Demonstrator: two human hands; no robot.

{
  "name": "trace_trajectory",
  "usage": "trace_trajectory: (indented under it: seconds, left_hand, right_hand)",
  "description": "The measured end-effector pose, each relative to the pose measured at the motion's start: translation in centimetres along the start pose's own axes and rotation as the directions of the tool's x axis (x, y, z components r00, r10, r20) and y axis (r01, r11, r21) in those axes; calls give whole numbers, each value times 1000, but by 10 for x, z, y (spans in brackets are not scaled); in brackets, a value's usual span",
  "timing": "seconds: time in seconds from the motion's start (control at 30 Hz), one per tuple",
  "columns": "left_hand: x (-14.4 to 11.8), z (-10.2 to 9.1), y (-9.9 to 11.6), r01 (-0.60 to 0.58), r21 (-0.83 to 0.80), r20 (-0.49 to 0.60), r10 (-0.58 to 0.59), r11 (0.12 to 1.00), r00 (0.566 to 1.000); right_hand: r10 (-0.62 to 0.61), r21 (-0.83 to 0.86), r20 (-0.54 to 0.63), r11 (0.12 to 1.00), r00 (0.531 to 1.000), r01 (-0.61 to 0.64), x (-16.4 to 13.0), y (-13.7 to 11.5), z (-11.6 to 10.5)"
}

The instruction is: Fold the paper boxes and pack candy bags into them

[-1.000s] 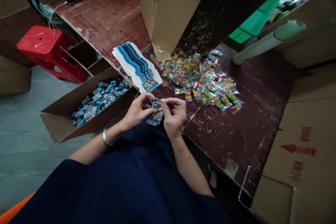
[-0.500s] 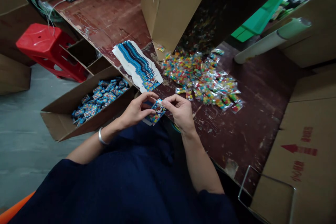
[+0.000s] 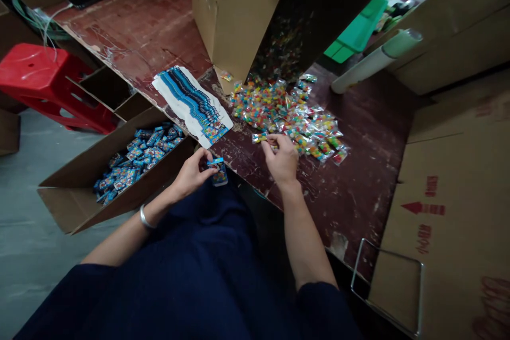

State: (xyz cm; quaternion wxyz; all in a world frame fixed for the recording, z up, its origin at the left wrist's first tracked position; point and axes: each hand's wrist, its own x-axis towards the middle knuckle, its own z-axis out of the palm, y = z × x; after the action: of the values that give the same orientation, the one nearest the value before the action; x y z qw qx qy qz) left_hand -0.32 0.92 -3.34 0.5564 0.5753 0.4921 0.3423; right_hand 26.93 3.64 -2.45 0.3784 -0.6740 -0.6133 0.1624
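Note:
My left hand [image 3: 195, 172] pinches a small blue printed candy box [image 3: 219, 172] upright between thumb and fingers, just off the table's front edge. At the near side of a heap of clear candy packets [image 3: 287, 111], my right hand [image 3: 282, 159] is closed with thumb and fingertips on one candy packet [image 3: 260, 138]; the fingers partly cover it. A fanned row of flat blue box blanks [image 3: 191, 98] lies on the table beyond my left hand. Below on the left, a carton [image 3: 64, 196] holds many filled blue boxes [image 3: 135, 162].
A tall cardboard box [image 3: 235, 16] stands behind the packets on the worn red table [image 3: 151, 26]. A white roll [image 3: 368, 66] and a green crate [image 3: 356, 32] are at the back right. Large cartons [image 3: 450, 180] flank the right side; a red stool [image 3: 51, 79] stands left.
My right hand has left the small box and moved right to the packets, closing on one. My left hand keeps the box, now held more upright. The view has shifted to the right.

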Motion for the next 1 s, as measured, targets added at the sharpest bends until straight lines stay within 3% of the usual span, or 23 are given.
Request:
trace_trajectory:
  seconds: [0.07, 0.17, 0.27, 0.33, 0.43, 0.5, 0.6, 0.67, 0.8, 1.0]
  left_hand:
    - [1, -9, -6, -34, 213, 32, 28, 976, 999]
    - [0, -25, -9, -95, 480, 220, -15, 872, 976]
    - [-2, -38, -7, -157, 607, 392, -123, 779, 912]
    - [-3, -42, -4, -177, 610, 432, -137, 772, 891]
    - [-2, -42, 4, -114, 517, 370, -101, 848, 923]
    - [1, -37, 8, -52, 350, 297, -58, 935, 953]
    - [6, -22, 11, 5, 18, 228, -9, 1000, 974]
    - [8, -9, 10, 54, -137, 217, -23, 989, 976]
    - [6, 12, 12, 118, -306, 208, -54, 945, 977]
    - [-2, 21, 17, 86, -395, 155, -26, 915, 988]
  right_hand:
    - [79, -167, -24, 983, 997, -82, 17, 26, 0]
    - [130, -243, 72, 964, 989, -109, 34, 51, 2]
    - [176, -212, 160, 967, 971, -140, 41, 59, 2]
    - [208, -189, 170, 966, 963, -176, 42, 60, -2]
    - [207, -86, 82, 976, 975, -200, 36, 53, -10]
    - [193, 84, -22, 978, 981, -190, 25, 39, -15]
    - [167, 359, -85, 925, 982, -126, -1, -1, -19]
    - [122, 417, -99, 906, 988, -70, -18, -33, -19]
    - [-6, 305, -143, 951, 990, 50, -40, -75, -13]
    - [-210, 70, -54, 975, 976, 213, -40, -78, -4]
